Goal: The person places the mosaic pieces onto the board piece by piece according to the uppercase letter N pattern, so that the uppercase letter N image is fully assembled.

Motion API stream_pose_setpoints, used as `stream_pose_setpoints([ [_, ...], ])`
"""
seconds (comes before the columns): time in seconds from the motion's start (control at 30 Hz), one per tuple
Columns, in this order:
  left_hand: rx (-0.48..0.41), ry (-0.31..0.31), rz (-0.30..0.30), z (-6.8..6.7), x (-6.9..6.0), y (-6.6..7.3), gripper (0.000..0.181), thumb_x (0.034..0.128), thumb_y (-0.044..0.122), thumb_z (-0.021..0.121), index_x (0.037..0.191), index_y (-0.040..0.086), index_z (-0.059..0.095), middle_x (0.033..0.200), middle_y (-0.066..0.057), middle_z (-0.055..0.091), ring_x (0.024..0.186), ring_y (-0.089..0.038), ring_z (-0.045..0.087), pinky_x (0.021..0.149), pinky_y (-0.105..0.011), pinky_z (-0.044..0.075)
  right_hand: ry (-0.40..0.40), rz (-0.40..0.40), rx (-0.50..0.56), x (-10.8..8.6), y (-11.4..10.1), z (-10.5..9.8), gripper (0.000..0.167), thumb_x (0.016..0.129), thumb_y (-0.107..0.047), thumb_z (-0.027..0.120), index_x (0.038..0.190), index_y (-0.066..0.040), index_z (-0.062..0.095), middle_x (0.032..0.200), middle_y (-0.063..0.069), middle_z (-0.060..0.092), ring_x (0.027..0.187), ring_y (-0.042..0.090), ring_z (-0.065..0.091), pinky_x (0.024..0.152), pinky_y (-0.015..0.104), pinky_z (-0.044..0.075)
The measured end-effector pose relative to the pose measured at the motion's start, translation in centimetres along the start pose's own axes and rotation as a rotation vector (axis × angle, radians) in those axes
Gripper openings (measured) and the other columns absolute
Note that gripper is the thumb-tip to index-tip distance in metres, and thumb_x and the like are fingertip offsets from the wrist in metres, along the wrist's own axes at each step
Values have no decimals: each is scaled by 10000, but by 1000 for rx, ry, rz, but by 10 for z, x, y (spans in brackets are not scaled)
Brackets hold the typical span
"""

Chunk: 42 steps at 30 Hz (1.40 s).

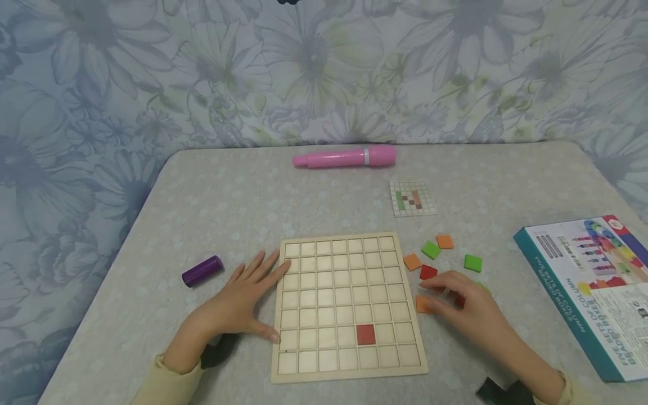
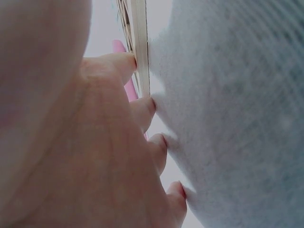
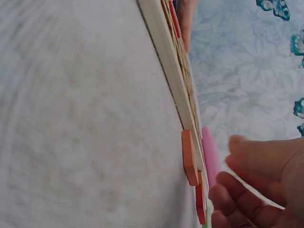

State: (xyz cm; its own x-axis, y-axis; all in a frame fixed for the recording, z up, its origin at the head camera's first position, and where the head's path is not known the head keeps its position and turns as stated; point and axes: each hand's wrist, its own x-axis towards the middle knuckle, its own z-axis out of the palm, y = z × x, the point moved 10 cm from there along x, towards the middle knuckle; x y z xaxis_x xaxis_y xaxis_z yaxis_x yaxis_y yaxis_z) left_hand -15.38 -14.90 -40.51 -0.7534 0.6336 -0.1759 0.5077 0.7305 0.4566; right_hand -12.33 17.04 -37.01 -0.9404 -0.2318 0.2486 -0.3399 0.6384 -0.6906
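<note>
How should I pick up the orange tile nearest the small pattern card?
I'd pinch the orange tile by its near and far edges, coming from above with the right hand: it's thin and lies flat, and a green tile sits close to its left edge.

From here I see a smooth wooden grid board (image 1: 343, 314) — glossy plastic pink tube (image 1: 336, 158) at its twelve o'clock, smooth cardboard box (image 1: 599, 281) at three.

gap between tiles (image 1: 473, 262) and box (image 1: 592, 298), left hand (image 1: 237, 304) blocking board's edge (image 1: 275, 360)
</note>
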Motion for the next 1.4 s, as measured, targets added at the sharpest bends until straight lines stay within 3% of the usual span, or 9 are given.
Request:
stream_pose_setpoints([
  [0.13,-4,2,7,0,-1,1,1229,568,701,698,1511,117,169,1543,-159,53,1377,-391,-10,998,-657,65,-46,1,-32,-4,7,5,347,695,-70,821,1010,-155,703,941,-114,599,791,64,522,632,197,436],
  [0.3,-8,6,7,-2,-2,1,1214,583,705,685,1509,111,172,1544,-156,48,1376,-393,-9,997,-659,61,-100,1,-111,-5,9,15,389,663,-79,845,1020,-147,707,955,-122,563,881,82,536,728,259,475],
  [0.73,2,6,1,-7,-2,0,1212,587,703,683,1511,115,166,1546,-151,35,1375,-392,-18,1001,-655,58,-41,-28,-136,0,2,12,361,645,-58,852,968,-156,723,904,-136,552,808,81,527,656,259,473],
  [0.97,-15,6,5,-4,-3,0,1206,591,688,697,1510,110,171,1545,-152,38,1376,-387,-24,1001,-653,51,13,-179,-37,12,-29,11,379,635,-21,845,971,-142,719,884,-122,557,746,59,509,630,202,446],
  [1.07,-21,-3,9,0,-2,-1,1213,589,681,707,1511,114,160,1546,-148,29,1377,-383,-32,1003,-650,46,-36,-196,37,19,-42,25,358,658,-11,831,969,-144,714,882,-112,558,735,74,505,619,227,458],
  [1.27,-36,-17,1,2,-1,-1,1219,590,681,709,1513,113,150,1546,-150,15,1377,-382,-41,1006,-646,30,-213,-121,136,23,-54,67,299,721,-73,808,984,-158,694,940,-126,560,798,87,525,688,251,475],
  [1.4,-31,-21,-8,2,-2,-1,1221,589,689,703,1513,118,148,1546,-149,13,1378,-377,-44,1009,-642,24,-253,-106,160,24,-55,80,291,724,-84,809,977,-165,691,945,-132,564,818,85,539,715,250,472],
])
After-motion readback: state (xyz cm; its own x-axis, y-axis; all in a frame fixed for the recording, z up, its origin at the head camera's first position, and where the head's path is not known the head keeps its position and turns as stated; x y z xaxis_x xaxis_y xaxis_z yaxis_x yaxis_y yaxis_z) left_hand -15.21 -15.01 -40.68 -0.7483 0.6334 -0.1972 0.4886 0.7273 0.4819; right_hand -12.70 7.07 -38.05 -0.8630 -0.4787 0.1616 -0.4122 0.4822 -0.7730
